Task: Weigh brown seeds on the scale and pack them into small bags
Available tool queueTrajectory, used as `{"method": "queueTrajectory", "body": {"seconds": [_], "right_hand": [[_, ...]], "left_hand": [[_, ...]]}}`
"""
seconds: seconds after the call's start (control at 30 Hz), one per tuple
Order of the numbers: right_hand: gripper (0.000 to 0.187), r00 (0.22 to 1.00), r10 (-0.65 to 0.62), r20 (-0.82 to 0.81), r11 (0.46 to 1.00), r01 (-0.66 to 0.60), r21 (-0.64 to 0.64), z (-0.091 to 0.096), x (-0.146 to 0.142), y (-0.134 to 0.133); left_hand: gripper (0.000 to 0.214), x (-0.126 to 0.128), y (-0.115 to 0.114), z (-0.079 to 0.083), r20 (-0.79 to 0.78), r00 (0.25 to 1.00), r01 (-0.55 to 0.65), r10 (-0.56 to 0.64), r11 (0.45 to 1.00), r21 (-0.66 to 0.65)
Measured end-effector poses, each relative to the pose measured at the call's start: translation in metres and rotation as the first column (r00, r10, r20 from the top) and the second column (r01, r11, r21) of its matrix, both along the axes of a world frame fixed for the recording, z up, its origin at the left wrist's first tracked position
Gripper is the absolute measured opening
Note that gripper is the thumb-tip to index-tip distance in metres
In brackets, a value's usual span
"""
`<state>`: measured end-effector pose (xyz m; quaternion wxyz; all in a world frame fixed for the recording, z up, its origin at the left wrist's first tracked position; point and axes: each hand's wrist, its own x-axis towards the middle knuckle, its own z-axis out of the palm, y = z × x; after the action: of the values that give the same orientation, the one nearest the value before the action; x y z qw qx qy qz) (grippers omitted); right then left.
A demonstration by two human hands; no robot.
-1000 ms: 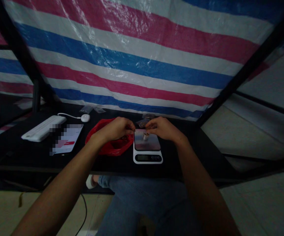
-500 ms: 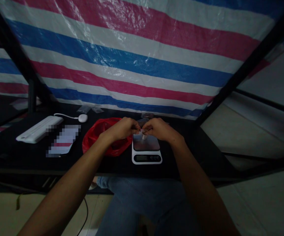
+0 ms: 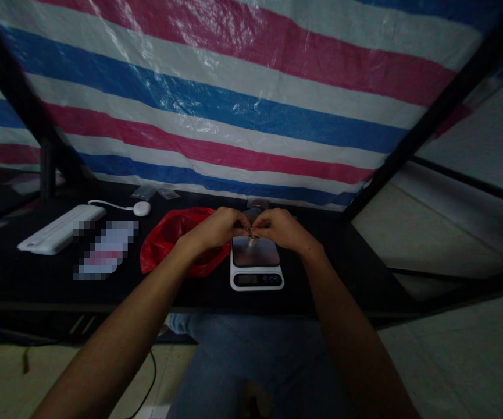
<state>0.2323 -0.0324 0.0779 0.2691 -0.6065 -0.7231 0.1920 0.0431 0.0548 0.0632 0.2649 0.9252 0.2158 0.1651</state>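
My left hand (image 3: 227, 226) and my right hand (image 3: 281, 228) meet above the steel plate of a white digital kitchen scale (image 3: 257, 281). Both are closed, thumb and fingers pinched together at the tips. Whatever lies between the fingertips is too small and dark to name. A pale, shiny patch shows on the plate just below them; whether it is an object or a reflection I cannot tell. Left of the scale, partly behind my left wrist, an open red plastic bag (image 3: 159, 247) lies on the black table (image 3: 334, 273).
Farther left are a long white device (image 3: 61, 230), a phone-like item (image 3: 107, 247) blurred by pixels, and a round white piece (image 3: 142, 208) on a cable. Small clear bags (image 3: 144, 192) lie at the back. Behind the table hangs a striped sheet (image 3: 234, 110).
My fingertips have drawn slightly closer together over the scale. The whole view has shifted a little, so the table items appear farther left.
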Motion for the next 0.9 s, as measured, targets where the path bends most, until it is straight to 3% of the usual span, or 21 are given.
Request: {"method": "queueTrajectory", "body": {"seconds": [0.27, 0.37, 0.6, 0.9], "right_hand": [[0.001, 0.992, -0.029, -0.122, 0.988, 0.046, 0.145, -0.006, 0.003, -0.004], [0.011, 0.986, -0.055, -0.158, 0.98, 0.084, 0.183, -0.006, 0.008, -0.006], [0.017, 0.983, -0.071, -0.167, 0.993, 0.086, 0.085, -0.025, 0.015, -0.01], [0.011, 0.967, -0.058, -0.25, 0.998, 0.064, 0.016, -0.04, 0.022, -0.014]], "left_hand": [[0.018, -0.002, -0.001, 0.003, 0.047, 0.999, 0.006, -0.006, 1.0, -0.003], [0.017, 0.002, 0.0, 0.001, 0.061, 0.998, 0.007, -0.009, 1.0, 0.023], [0.016, 0.017, -0.004, 0.004, 0.007, 0.997, 0.083, -0.083, 0.996, 0.017], [0.02, 0.024, -0.006, 0.008, 0.01, 0.998, 0.062, -0.064, 0.992, 0.11]]}}
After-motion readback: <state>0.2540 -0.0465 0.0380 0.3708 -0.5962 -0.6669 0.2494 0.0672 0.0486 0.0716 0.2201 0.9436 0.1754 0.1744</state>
